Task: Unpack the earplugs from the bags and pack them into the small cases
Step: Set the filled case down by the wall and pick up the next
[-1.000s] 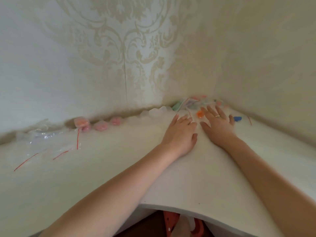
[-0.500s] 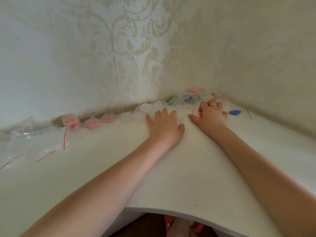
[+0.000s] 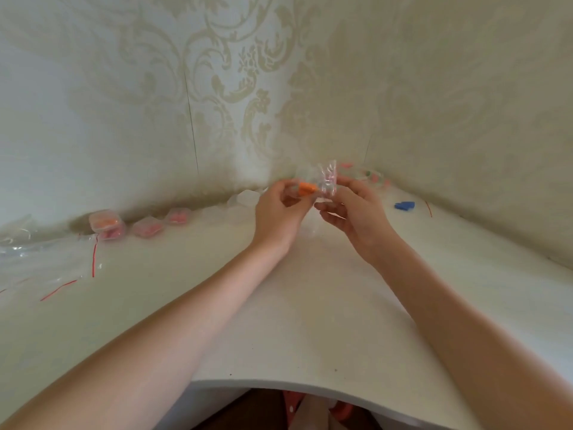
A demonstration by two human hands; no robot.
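1. A clear bag [image 3: 322, 184] w/ orange earplugs [image 3: 305, 191] inside was held up just above the table [image 3: 279, 321], centre of frame, in front of the wall corner.
2. The left hand [image 3: 277, 212] was seen pinching the bag's left side, fingers curled; the right hand [image 3: 353, 209] was seen pinching its crumpled right side, thumb on top.
3. Edges: the table's curved front edge was seen at bottom centre, cut inward. Back edges were met by two walls, joined at a corner behind the hands.
4. Open room: a wide bare stretch of tabletop was seen between the forearms and toward lower right; more was seen at lower left.
5. Counts: approx. four small cases [image 3: 104, 220] w/ pink or orange contents were lined along the back edge, left of centre, one seemingly stacked on another; exact no. could not be told.
6. Clear empty cases [image 3: 245, 198] were seen just left of the left hand; count unclear.
7. Flat empty bags [image 3: 46, 259] w/ red strips were piled at far left; no. could not be told.
8. One blue earplug pair [image 3: 404, 205] was seen right of the hands, apart from them.
9. More bags [image 3: 372, 175] were heaped in the corner behind the right hand, blurred.
10. Surface: white, smooth, matte. Room: pale wallpaper [image 3: 232, 72] w/ beige damask scrolls.
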